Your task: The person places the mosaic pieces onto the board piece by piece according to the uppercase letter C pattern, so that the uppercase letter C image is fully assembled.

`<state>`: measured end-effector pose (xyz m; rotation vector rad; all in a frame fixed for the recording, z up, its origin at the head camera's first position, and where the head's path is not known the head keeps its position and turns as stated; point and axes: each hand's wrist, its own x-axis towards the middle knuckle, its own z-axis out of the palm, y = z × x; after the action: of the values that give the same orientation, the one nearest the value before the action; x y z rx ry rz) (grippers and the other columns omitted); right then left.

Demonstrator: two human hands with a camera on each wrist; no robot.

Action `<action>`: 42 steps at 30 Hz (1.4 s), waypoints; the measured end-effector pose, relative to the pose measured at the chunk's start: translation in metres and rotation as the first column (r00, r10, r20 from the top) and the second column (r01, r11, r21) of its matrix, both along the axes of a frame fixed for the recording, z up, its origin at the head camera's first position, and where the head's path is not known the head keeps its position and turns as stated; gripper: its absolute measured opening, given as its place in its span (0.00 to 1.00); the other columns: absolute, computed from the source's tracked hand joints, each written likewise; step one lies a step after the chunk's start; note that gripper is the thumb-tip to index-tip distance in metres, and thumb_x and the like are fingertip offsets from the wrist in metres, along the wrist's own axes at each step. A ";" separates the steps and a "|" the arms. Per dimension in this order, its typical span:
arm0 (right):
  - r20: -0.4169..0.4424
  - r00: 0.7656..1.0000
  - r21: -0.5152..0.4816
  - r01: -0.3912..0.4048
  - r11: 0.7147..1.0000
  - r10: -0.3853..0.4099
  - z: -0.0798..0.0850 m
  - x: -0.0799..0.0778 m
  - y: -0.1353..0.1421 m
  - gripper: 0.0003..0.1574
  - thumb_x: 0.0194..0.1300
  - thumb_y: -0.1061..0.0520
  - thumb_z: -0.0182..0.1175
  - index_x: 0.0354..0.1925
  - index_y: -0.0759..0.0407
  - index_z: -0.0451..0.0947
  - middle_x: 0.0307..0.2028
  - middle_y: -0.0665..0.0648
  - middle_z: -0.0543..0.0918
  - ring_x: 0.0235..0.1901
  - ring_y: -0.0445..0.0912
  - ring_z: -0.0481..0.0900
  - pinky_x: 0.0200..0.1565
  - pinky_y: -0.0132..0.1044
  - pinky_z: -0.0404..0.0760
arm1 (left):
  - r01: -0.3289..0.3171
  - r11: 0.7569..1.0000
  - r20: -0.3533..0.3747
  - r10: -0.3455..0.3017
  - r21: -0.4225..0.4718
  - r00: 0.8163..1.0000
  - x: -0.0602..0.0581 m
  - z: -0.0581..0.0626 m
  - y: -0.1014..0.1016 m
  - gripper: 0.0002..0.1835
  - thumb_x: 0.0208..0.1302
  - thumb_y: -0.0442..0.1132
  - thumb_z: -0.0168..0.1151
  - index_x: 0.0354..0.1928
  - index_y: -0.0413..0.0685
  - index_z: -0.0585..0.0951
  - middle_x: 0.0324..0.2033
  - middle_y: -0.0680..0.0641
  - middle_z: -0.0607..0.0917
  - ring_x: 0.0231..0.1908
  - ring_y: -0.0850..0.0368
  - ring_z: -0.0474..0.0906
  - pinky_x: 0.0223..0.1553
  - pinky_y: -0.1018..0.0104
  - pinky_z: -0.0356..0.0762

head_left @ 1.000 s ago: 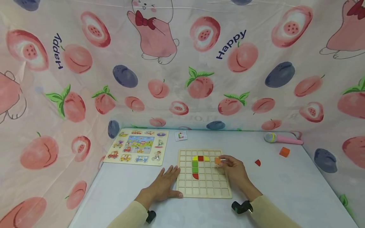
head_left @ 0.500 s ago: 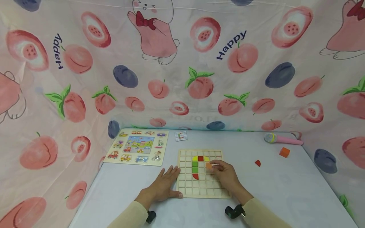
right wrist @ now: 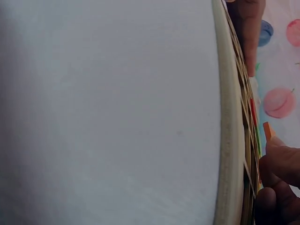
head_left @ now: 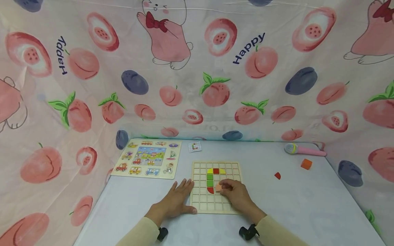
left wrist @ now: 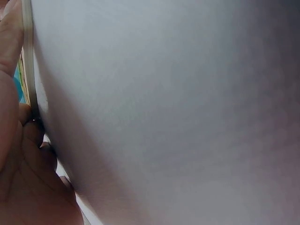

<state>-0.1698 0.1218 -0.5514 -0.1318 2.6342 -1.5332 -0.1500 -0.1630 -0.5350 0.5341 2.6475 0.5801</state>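
A wooden grid board (head_left: 203,206) lies on the table, holding several flat coloured pieces: yellow quarter pieces, a red square (head_left: 216,171), green squares (head_left: 210,180) and a red quarter piece (head_left: 210,190). Over the board, my right hand (head_left: 238,194) pinches an orange square piece (head_left: 218,187) just right of that red quarter piece; the right wrist view shows the orange piece edge-on between thumb and finger. Whether it touches the board I cannot tell. My left hand (head_left: 175,199) lies with fingers spread and straight, touching the board's left edge.
A picture puzzle board (head_left: 146,159) lies at the back left, beside a small pattern card (head_left: 195,147). On the right are a loose red quarter piece (head_left: 277,175), an orange cube (head_left: 306,164) and a pink toy microphone (head_left: 304,150). A fruit-print cloth hangs behind.
My right hand has carried the orange square piece left and nearer to me, from the board's upper right to beside the red quarter piece. The left hand stays in place.
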 end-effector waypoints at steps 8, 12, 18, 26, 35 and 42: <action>-0.055 0.998 0.127 -0.020 0.992 0.027 -0.001 0.001 -0.004 0.13 0.62 0.64 0.74 0.44 0.51 0.89 0.33 0.44 0.85 0.35 0.41 0.75 0.39 0.32 0.74 | 0.002 1.000 -0.003 -0.002 0.001 1.000 0.000 0.000 0.000 0.61 0.58 0.69 0.72 0.85 0.49 0.55 0.85 0.48 0.53 0.85 0.48 0.42 0.85 0.42 0.35; -0.066 0.997 0.164 -0.028 0.986 0.039 -0.003 0.000 -0.005 0.12 0.62 0.64 0.75 0.43 0.51 0.89 0.32 0.43 0.84 0.35 0.41 0.73 0.41 0.33 0.72 | 0.003 1.000 -0.003 -0.003 0.004 1.000 0.000 -0.001 0.000 0.61 0.58 0.69 0.72 0.85 0.49 0.55 0.85 0.48 0.53 0.85 0.48 0.42 0.85 0.42 0.35; -0.077 0.996 0.191 -0.038 0.981 0.054 -0.004 0.000 -0.005 0.12 0.61 0.63 0.75 0.43 0.52 0.89 0.31 0.43 0.83 0.36 0.42 0.73 0.39 0.33 0.71 | -0.001 1.000 -0.004 0.001 0.000 1.000 0.000 -0.003 0.000 0.61 0.57 0.70 0.72 0.85 0.50 0.55 0.85 0.49 0.53 0.85 0.48 0.42 0.85 0.43 0.35; -0.089 0.994 0.218 -0.046 0.975 0.067 -0.003 0.001 -0.005 0.13 0.60 0.63 0.76 0.44 0.53 0.89 0.31 0.43 0.83 0.36 0.42 0.72 0.38 0.34 0.72 | -0.005 1.000 -0.009 0.005 0.002 1.000 0.000 -0.002 0.001 0.61 0.57 0.69 0.73 0.85 0.50 0.55 0.85 0.48 0.53 0.85 0.48 0.43 0.85 0.42 0.35; -0.088 0.994 0.223 -0.048 0.974 0.069 -0.002 0.001 -0.005 0.16 0.59 0.63 0.77 0.46 0.54 0.89 0.34 0.44 0.85 0.38 0.41 0.74 0.42 0.35 0.76 | -0.002 1.000 -0.011 0.002 0.005 1.000 0.000 -0.002 0.001 0.62 0.57 0.69 0.72 0.85 0.49 0.55 0.85 0.48 0.53 0.85 0.47 0.42 0.85 0.42 0.34; -0.038 0.999 0.094 -0.030 0.995 0.033 -0.002 0.000 -0.005 0.20 0.60 0.63 0.76 0.51 0.53 0.86 0.41 0.48 0.84 0.42 0.44 0.74 0.46 0.37 0.77 | 0.003 1.000 -0.010 -0.003 0.005 1.000 0.000 -0.003 0.000 0.62 0.57 0.70 0.71 0.85 0.49 0.55 0.85 0.48 0.53 0.85 0.48 0.42 0.85 0.42 0.34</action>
<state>-0.1699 0.1171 -0.5533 -0.1975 2.7146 -1.4091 -0.1502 -0.1627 -0.5383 0.5434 2.6551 0.5855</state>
